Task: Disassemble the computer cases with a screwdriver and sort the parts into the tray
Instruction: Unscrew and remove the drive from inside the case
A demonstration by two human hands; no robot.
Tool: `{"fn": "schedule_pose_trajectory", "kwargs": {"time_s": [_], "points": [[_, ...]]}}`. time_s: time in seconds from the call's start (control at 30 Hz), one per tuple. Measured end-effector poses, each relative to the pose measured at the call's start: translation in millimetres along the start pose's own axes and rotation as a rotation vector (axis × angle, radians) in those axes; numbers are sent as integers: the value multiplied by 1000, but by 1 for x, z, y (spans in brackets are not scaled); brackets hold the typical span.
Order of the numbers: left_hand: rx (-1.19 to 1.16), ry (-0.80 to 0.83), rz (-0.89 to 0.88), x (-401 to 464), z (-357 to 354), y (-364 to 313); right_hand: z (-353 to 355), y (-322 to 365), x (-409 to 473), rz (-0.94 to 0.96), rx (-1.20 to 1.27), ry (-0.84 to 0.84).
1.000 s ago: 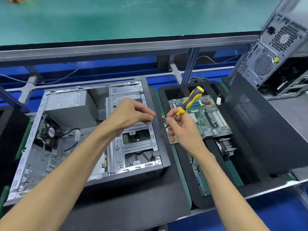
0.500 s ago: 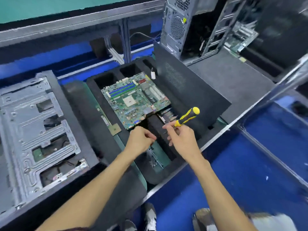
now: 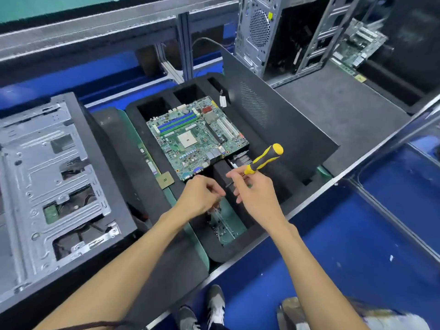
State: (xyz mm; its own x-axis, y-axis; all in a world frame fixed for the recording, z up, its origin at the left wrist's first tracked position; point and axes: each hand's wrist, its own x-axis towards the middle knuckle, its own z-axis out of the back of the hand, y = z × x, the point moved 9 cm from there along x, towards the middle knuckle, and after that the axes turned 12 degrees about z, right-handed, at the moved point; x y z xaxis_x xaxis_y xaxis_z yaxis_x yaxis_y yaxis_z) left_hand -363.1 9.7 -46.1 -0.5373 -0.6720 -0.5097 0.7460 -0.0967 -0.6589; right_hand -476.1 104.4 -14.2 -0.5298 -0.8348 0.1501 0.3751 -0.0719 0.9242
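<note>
Hands now over tray (image 3: 281,198), moved from case (image 3: 59,175): my left hand (image 3: 202,196) pinches something unseen, likely a screw; right hand (image 3: 257,196) grasps screwdriver (image 3: 264,159).

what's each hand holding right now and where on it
Right hand holds the screwdriver at the handle's lower end. Left hand is curled; whether it holds anything cannot be told.

Green motherboard (image 3: 197,139) flat in black tray (image 3: 266,239) — screwdriver (image 3: 263,160) aloft
</note>
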Motion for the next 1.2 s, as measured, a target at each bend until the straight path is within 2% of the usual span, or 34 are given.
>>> {"fn": "schedule_pose_trajectory", "kwargs": {"time_s": [0.17,0.3,0.47,0.6,0.63,0.7,0.73,0.8,0.87,0.9,1.03,1.2], "points": [[-218,-137,-135,-51,79,-28,-45,80,33,195,145,15],[-203,-421,-192,-105,160,-12,-104,145,42,321,288,120],[-262,-518,-127,-161,218,53,-176,207,30,415,383,261],[-341,-604,-73,-189,247,121,-223,220,21,335,497,260],[-430,-684,-24,-193,257,147,-232,221,20,338,486,261],[-612,-815,186,-197,269,208,-248,218,17,358,419,301],[-688,-769,325,-192,263,235,-255,213,15,368,375,340],[-850,-426,510,-172,229,264,-269,199,9,373,280,433],[-1003,-111,500,-161,197,261,-274,184,4,344,214,470],[-1046,-51,455,-159,192,256,-273,179,4,321,204,457],[-1053,-43,350,-159,199,250,-264,171,11,201,308,370],[-966,-91,360,-156,198,243,-262,171,13,212,264,358]]}}
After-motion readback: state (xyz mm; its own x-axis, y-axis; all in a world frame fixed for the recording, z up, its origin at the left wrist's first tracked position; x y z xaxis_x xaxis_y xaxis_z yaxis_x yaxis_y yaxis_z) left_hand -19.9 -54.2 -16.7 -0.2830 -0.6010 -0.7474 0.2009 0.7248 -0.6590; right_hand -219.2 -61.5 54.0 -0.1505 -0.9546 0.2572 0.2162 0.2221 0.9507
